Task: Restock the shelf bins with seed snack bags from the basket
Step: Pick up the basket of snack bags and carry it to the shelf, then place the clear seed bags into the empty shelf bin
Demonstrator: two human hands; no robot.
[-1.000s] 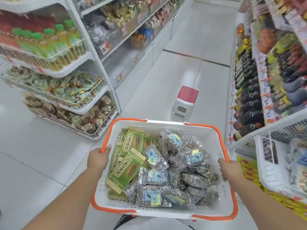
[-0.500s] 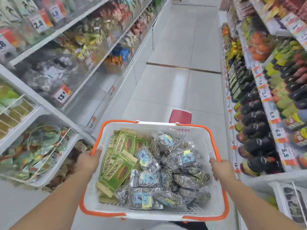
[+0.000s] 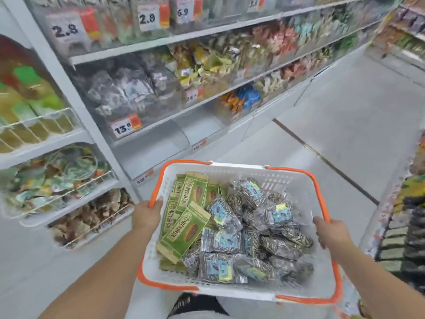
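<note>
I carry a white basket [image 3: 296, 180] with an orange rim in front of me. My left hand [image 3: 147, 215] grips its left rim and my right hand [image 3: 331, 231] grips its right rim. Inside lie green seed snack bags [image 3: 184, 231] on the left and several clear bags of striped sunflower seeds [image 3: 259, 236] on the right. The shelf bins [image 3: 128, 95] with clear fronts stand to the upper left, one holding similar clear seed bags above a 13 price tag.
Wire-front baskets [image 3: 55, 189] of mixed snacks jut out at lower left on the shelf end. Another shelf with dark bottles [image 3: 411, 229] runs along the right edge. Grey tiled aisle floor [image 3: 345, 116] stretches ahead between the two shelf rows.
The view has swung left toward the left-hand shelf bins, which are now closer. The red stool has dropped out of sight. Both hands keep their hold on the basket.
</note>
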